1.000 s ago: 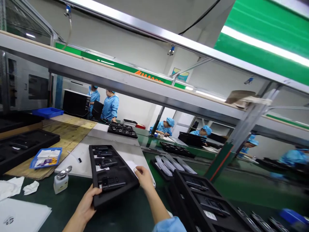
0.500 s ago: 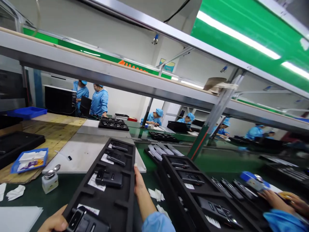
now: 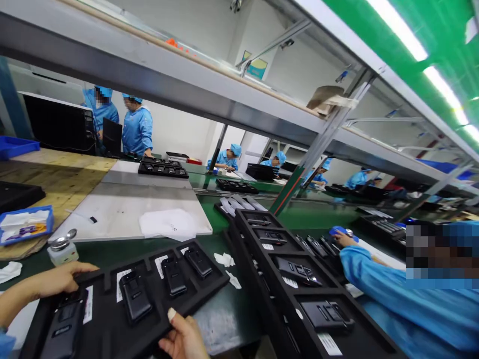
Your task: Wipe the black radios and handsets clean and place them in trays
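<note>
A black foam tray (image 3: 103,326) with several compartments is between my two hands. Black handheld devices (image 3: 135,297) lie in it beside white labels. My left hand (image 3: 62,280) grips the tray's far left edge, the thumb hidden. At the near edge, my right hand (image 3: 186,338) pinches the rim with its thumb on top. Whether the tray rests on the green table (image 3: 224,311) or hangs just above it, I cannot tell. A stack of similar trays (image 3: 279,299) stands to the right, its top one holding the same kind of devices.
A pump bottle (image 3: 63,251) and a blue box (image 3: 27,224) stand at left. White sheets (image 3: 168,223) lie on the pale board (image 3: 123,209). Crumpled tissues (image 3: 224,259) are by the stack. At right, a co-worker's blue sleeve (image 3: 377,279) reaches across. A shelf (image 3: 209,94) spans overhead.
The tray has turned from pointing away to lying more sideways, uncovering white sheets on the board. My right hand has shifted to its near edge. My view has swung right, showing more of the co-worker.
</note>
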A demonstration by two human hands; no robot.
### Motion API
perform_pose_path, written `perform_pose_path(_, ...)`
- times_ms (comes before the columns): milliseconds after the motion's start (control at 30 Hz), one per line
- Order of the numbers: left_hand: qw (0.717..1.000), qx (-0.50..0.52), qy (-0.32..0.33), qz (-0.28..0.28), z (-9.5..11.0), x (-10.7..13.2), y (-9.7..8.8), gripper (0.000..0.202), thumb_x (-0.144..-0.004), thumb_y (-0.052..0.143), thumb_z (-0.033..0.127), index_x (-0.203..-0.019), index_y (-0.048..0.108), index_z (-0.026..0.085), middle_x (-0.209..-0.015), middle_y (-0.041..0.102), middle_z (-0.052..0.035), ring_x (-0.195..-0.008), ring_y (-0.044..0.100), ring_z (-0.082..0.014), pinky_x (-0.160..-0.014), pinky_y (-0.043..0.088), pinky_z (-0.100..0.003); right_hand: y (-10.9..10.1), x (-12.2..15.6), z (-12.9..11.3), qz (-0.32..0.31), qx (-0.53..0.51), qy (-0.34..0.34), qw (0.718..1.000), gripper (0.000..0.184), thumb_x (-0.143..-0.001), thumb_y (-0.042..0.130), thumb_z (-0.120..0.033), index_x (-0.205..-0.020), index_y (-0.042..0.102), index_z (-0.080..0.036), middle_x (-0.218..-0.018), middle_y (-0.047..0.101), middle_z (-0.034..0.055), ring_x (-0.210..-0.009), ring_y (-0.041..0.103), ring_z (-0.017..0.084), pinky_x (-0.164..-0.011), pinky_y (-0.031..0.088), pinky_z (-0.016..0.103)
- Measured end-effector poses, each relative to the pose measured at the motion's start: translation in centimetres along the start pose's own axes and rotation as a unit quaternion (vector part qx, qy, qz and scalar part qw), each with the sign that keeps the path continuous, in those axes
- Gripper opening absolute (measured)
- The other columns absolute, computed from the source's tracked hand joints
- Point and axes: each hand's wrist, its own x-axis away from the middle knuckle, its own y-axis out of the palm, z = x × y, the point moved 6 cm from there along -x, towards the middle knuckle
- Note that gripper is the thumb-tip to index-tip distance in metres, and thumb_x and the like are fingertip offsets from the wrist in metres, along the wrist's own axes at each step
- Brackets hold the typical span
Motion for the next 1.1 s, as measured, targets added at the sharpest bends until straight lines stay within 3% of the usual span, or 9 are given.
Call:
perform_pose_path(167,0.99,0.014,-0.009,-0.137,-0.8,-0.8,2.7,0.071,-0.043,0.041,0.019,-0.104,0.075,0.009,-0.086,0.078,0.0014,-0.087,0.07,-0.0313,-0.071,0.052,-0.028,-1.5,2.3,3.8,-0.115,0.137,0.102,0.979,0.057,-0.065,0.074,-0.074,-0.076,0.069,-0.018,-0.07,0.072,0.0048,-0.06,0.068,0.016,-0.061,0.05,0.026)
perform_pose_path(367,0.986,-0.062,0.028,-0.149,-1.0,-2.8,2.9,0.073,-0.05,0.046,0.008,-0.119,0.071,0.007,-0.103,0.077,0.002,-0.106,0.066,-0.0277,-0.094,0.045,-0.025,-3.8,4.7,0.8,-0.162,0.266,0.117,0.943,0.039,-0.07,0.076,-0.056,-0.079,0.075,-0.018,-0.072,0.072,0.0062,-0.057,0.063,0.013,-0.058,0.044,0.022)
perform_pose_path(433,0.988,-0.067,0.032,-0.133,-1.3,-3.3,2.9,0.072,-0.051,0.045,0.007,-0.119,0.07,0.007,-0.105,0.077,0.0033,-0.109,0.064,-0.0265,-0.097,0.042,-0.024,-5.1,4.6,-2.1,-0.116,0.328,0.046,0.936,0.045,-0.07,0.075,-0.059,-0.084,0.072,-0.016,-0.069,0.07,0.0053,-0.052,0.058,0.012,-0.053,0.04,0.022)
perform_pose_path(500,0.989,-0.074,0.037,-0.123,-1.6,-3.4,2.8,0.072,-0.052,0.045,0.006,-0.119,0.07,0.007,-0.105,0.076,0.0047,-0.11,0.063,-0.0254,-0.098,0.041,-0.023,-6.7,4.2,-6.8,-0.013,0.42,-0.109,0.901,0.045,-0.076,0.069,-0.06,-0.09,0.07,-0.017,-0.073,0.069,0.0049,-0.058,0.059,0.015,-0.057,0.044,0.025)
perform_pose_path(567,0.989,-0.078,0.042,-0.122,-1.7,-3.4,2.8,0.072,-0.052,0.044,0.005,-0.119,0.071,0.008,-0.105,0.076,0.0066,-0.11,0.063,-0.0246,-0.098,0.04,-0.022,-8.2,4.2,-12.0,0.129,0.516,-0.271,0.802,0.04,-0.085,0.058,-0.054,-0.099,0.069,-0.018,-0.089,0.07,0.0094,-0.079,0.064,0.022,-0.075,0.05,0.033)
perform_pose_path(667,0.989,-0.08,0.049,-0.111,-1.6,-3.4,2.4,0.071,-0.052,0.046,0.004,-0.118,0.072,0.012,-0.106,0.076,0.0095,-0.113,0.062,-0.0255,-0.099,0.039,-0.022,-10.1,3.1,-16.6,0.275,0.594,-0.311,0.689,0.042,-0.087,0.052,-0.041,-0.116,0.066,-0.015,-0.123,0.063,0.0187,-0.116,0.058,0.033,-0.101,0.044,0.043)
perform_pose_path(800,0.992,-0.091,0.055,-0.064,-1.3,-3.0,1.1,0.069,-0.052,0.05,0.006,-0.115,0.075,0.018,-0.112,0.075,0.01,-0.12,0.059,-0.0296,-0.106,0.035,-0.027,-11.2,0.8,-17.0,0.269,0.611,-0.266,0.696,0.041,-0.084,0.053,-0.036,-0.117,0.067,-0.015,-0.122,0.066,0.0174,-0.117,0.062,0.032,-0.101,0.046,0.041)
perform_pose_path(967,0.993,-0.101,0.049,-0.041,-1.8,-2.8,0.4,0.066,-0.051,0.051,0.005,-0.108,0.078,0.022,-0.112,0.075,0.0094,-0.121,0.06,-0.0303,-0.108,0.036,-0.03,-12.6,2.0,-14.7,0.237,0.603,-0.277,0.709,0.033,-0.083,0.055,-0.039,-0.103,0.072,-0.02,-0.104,0.073,0.0134,-0.1,0.069,0.03,-0.088,0.052,0.036)
perform_pose_path(1100,0.992,-0.085,0.065,-0.06,-2.2,-4.0,1.5,0.063,-0.05,0.051,0.004,-0.101,0.08,0.024,-0.104,0.077,0.0089,-0.115,0.064,-0.0294,-0.104,0.041,-0.031,-11.8,1.5,-16.6,0.235,0.662,-0.257,0.664,0.031,-0.087,0.052,-0.036,-0.101,0.074,-0.019,-0.101,0.073,0.0131,-0.096,0.07,0.029,-0.084,0.053,0.036)
